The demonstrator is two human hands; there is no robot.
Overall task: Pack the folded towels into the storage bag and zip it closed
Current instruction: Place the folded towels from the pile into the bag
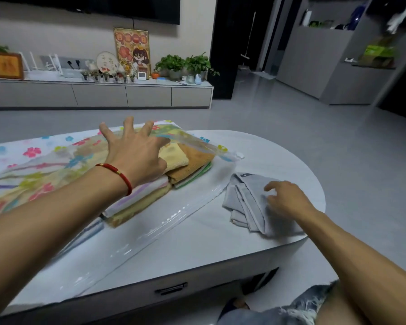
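A: Status check. Our left hand (136,151) lies spread, fingers straight, on the storage bag (56,165) over the stacked towels (185,165), which sit partly inside its mouth near the table's far edge. Our right hand (284,198) rests on the grey towel (246,202), fingers loosely bent, near the table's (279,146) right edge; we cannot tell whether it grips yet.

B: Failure modes?

A: The grey towel is loosely folded. If we lift it by one layer, it may unfold. The stack protrudes from the opening; if we push unevenly, it may skew and block the zip track (211,148).

B: Anything else?

A: The bag's slick film may slide on the table.
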